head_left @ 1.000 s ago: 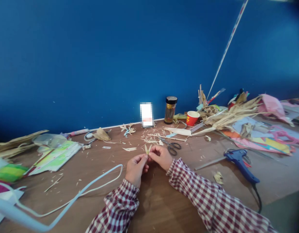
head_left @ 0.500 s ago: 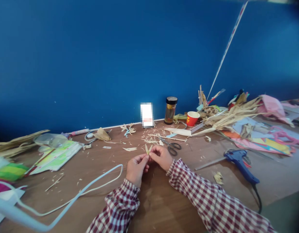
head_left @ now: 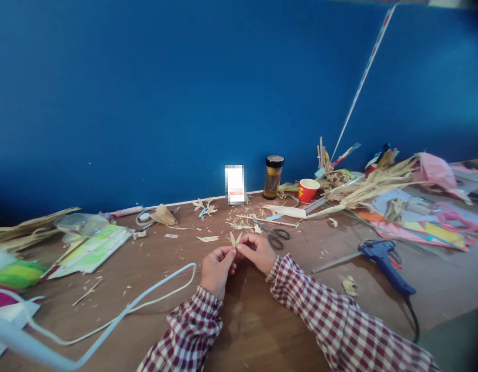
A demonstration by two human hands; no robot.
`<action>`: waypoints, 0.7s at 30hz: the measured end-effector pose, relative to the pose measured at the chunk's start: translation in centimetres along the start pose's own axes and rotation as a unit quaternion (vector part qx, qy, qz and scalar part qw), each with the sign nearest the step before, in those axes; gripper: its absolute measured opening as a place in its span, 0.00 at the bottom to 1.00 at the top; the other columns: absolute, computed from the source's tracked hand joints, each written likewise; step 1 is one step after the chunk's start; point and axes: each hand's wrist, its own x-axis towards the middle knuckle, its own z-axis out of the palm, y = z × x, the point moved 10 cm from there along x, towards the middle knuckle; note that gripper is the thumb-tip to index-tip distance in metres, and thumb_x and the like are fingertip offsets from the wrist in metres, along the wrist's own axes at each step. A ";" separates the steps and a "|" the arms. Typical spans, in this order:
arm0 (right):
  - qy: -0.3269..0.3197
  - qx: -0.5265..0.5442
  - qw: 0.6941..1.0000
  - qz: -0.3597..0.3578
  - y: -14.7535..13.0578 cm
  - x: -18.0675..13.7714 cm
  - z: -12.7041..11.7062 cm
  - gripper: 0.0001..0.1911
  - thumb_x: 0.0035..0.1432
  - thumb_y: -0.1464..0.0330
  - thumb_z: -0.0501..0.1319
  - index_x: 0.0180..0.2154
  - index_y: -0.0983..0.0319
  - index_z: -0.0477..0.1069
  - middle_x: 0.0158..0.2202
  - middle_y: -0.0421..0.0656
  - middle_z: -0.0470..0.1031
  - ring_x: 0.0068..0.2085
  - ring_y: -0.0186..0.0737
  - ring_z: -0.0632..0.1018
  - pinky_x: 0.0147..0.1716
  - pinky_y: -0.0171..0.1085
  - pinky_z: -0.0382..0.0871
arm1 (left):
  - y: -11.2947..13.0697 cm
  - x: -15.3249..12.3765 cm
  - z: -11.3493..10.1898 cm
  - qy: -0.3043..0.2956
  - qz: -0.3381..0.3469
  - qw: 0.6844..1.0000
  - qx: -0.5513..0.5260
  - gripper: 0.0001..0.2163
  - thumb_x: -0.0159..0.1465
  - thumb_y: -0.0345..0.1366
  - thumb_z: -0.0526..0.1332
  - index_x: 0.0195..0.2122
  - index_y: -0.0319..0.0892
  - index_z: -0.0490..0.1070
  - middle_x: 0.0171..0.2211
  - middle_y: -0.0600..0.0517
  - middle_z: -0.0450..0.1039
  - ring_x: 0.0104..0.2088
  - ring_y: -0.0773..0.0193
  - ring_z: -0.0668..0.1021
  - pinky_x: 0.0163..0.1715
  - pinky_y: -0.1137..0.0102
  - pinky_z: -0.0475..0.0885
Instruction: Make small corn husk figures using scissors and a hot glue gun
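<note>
Between my two hands is a small piece of pale dried corn husk [head_left: 234, 239], its pointed strips fanning upward like petals. My left hand [head_left: 216, 267] pinches its base between thumb and fingers. From the other side, my right hand [head_left: 258, 251] closes thumb and forefinger on it, fingertips almost meeting the left ones. The lower end of the husk is hidden by my fingers. Just beyond my right hand lie dark-handled scissors [head_left: 278, 237]. Thin husk shreds [head_left: 242, 222] are scattered behind the hands.
A blue glue gun [head_left: 386, 261] with a stick lies at right. Toward the wall stand a lidded jar [head_left: 273, 178] and a red paper cup [head_left: 308, 192]. Dried husks [head_left: 374, 183] and coloured paper [head_left: 420, 231] pile up at right. A white cable-like loop [head_left: 134, 299] crosses the left foreground.
The husk strips look slightly more spread between my fingertips. Both hands have shifted only a little, keeping their pinch.
</note>
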 end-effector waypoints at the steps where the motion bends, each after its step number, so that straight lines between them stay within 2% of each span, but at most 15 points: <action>1: -0.001 -0.002 1.000 -0.001 0.0 0.0 0.0 0.10 0.48 0.63 0.60 0.27 0.63 0.66 0.23 0.39 0.72 0.27 0.34 0.73 0.30 0.36 0.68 | 0.0 0.0 0.0 -0.001 0.003 1.000 0.003 0.13 0.44 0.40 0.65 0.27 0.36 0.72 0.21 0.53 0.72 0.15 0.75 0.66 0.13 0.79 0.59; 7: 0.008 -0.012 1.000 -0.011 -0.1 0.1 -0.3 0.10 0.49 0.63 0.59 0.26 0.63 0.65 0.22 0.38 0.71 0.26 0.33 0.72 0.29 0.34 0.66 | 0.0 0.0 0.3 -0.008 0.011 1.000 0.002 0.13 0.44 0.40 0.66 0.28 0.36 0.72 0.21 0.52 0.72 0.15 0.75 0.67 0.13 0.79 0.61; 12: 0.045 -0.051 0.998 -0.019 -0.4 0.2 -1.2 0.09 0.49 0.64 0.59 0.24 0.63 0.65 0.20 0.36 0.67 0.22 0.30 0.67 0.24 0.31 0.62 | -0.7 -0.3 0.9 -0.029 -0.039 0.996 -0.070 0.14 0.44 0.39 0.67 0.30 0.36 0.74 0.22 0.52 0.72 0.16 0.77 0.67 0.14 0.81 0.63; 17: 0.014 -0.003 1.000 -0.011 -0.2 0.1 -0.5 0.09 0.50 0.64 0.59 0.25 0.63 0.65 0.20 0.37 0.69 0.23 0.31 0.70 0.26 0.32 0.64 | -1.3 -0.3 1.0 -0.041 -0.072 0.991 -0.106 0.12 0.44 0.37 0.68 0.28 0.36 0.74 0.21 0.53 0.72 0.15 0.78 0.67 0.13 0.83 0.63; 21: 0.015 0.018 1.000 -0.013 -0.1 0.1 -0.4 0.09 0.49 0.64 0.59 0.25 0.63 0.64 0.21 0.37 0.70 0.24 0.32 0.71 0.27 0.34 0.65 | -1.4 -0.2 1.0 -0.040 -0.080 0.990 -0.112 0.11 0.43 0.35 0.68 0.27 0.36 0.74 0.22 0.53 0.72 0.15 0.79 0.66 0.12 0.84 0.63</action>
